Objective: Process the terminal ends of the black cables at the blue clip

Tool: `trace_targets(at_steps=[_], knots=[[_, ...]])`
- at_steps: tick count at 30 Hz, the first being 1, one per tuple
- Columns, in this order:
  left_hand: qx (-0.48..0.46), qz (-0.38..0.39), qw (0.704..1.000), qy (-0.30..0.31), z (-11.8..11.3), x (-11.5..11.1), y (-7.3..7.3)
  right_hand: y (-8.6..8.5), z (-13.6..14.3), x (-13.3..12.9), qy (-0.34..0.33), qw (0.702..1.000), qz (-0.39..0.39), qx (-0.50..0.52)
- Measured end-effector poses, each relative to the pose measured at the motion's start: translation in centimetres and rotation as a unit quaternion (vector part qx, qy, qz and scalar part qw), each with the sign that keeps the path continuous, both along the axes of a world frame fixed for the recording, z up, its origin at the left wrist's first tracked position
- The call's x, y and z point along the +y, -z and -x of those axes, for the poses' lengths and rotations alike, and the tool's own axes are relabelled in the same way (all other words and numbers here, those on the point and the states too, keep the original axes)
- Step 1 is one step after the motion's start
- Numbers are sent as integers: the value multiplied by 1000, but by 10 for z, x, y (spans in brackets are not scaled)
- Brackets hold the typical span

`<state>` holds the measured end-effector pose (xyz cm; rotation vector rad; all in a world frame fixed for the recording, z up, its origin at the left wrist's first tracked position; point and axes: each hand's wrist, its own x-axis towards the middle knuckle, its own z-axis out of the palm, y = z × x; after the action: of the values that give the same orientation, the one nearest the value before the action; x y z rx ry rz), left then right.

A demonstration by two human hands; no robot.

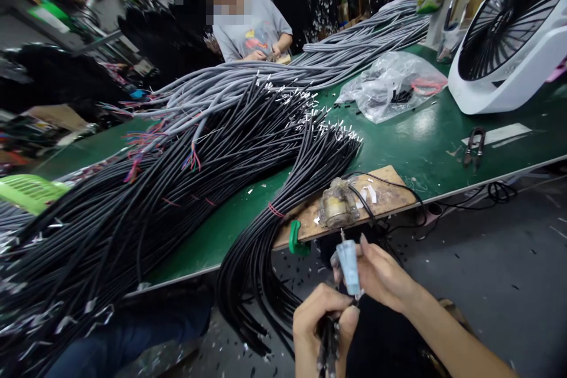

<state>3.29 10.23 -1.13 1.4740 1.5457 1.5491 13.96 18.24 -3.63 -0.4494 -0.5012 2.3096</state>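
Note:
My left hand (321,316) is closed around a few black cables (328,345). Their upper end meets the lower tip of a light blue tapered piece (348,266), where pale wire ends show. That piece sits on a thin metal shaft below a small, grimy motor-like device (337,204). Behind and to the right of the blue piece is my right hand (376,271), thumb raised and fingers apart, some of them partly hidden by it. Whether those fingers touch it, I cannot tell. A tied bundle of black cables (283,189) hangs over the table edge on the left.
The device stands on a wooden board (390,186) beside a green clamp (297,239). Black and grey cables (212,85) cover much of the green table (398,147). Snips (475,147), a plastic bag (381,88) and a white fan (500,41) lie right. Across sits another person (257,29).

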Motion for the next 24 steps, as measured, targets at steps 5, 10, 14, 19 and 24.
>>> trace_targets(at_steps=[5, 10, 14, 19, 24], knots=[[-15, -4, 1000, 9, 0, -6, -5, 20, -25, -3, 36, 998, -22, -42], [-15, -2, 999, 44, 2, -14, -3, 18, -51, -12, 80, 962, -148, -216], [51, 74, 993, 75, 7, -13, -6, -11, -55, -22, 72, 872, -376, -306], [121, 138, 977, 110, 17, -12, -12, -31, -38, -36, 113, 745, -578, -312], [84, 107, 987, 91, 15, -21, -13, -12, -22, -49, 212, 815, -453, -294]])
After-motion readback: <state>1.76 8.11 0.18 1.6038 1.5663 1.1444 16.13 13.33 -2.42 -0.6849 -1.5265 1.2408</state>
